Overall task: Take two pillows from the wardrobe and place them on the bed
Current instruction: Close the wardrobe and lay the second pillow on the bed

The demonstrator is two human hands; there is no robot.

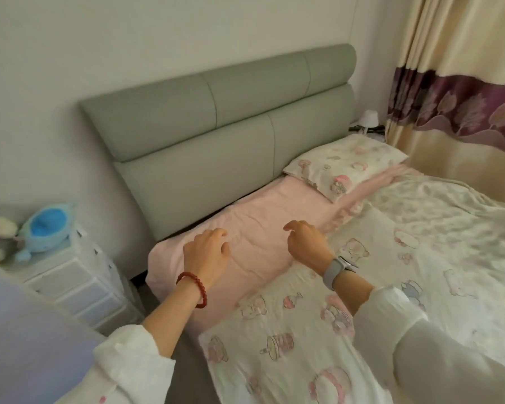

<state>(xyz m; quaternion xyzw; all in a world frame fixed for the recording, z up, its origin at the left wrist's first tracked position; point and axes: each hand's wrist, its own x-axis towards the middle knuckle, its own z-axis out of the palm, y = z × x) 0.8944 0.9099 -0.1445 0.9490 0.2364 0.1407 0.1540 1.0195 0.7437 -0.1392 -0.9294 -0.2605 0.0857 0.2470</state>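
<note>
One pillow (343, 166) in a cream cover with pink cartoon prints lies at the far right of the bed's head, against the grey-green headboard (216, 132). The pink sheet (260, 228) on the near side of the bed's head is bare. My left hand (207, 255), with a red bead bracelet, hovers over that pink sheet with fingers apart and holds nothing. My right hand (306, 243), with a grey watch on the wrist, hovers beside it, fingers curled loosely, also holding nothing. No second pillow and no wardrobe are in view.
A cream quilt (391, 287) with cartoon prints covers the bed from the middle to the near right. A white drawer unit (70, 284) stands left of the bed with a blue plush toy (45, 228) on it. Curtains (464, 97) hang at the right; a small white lamp (368, 119) stands behind the pillow.
</note>
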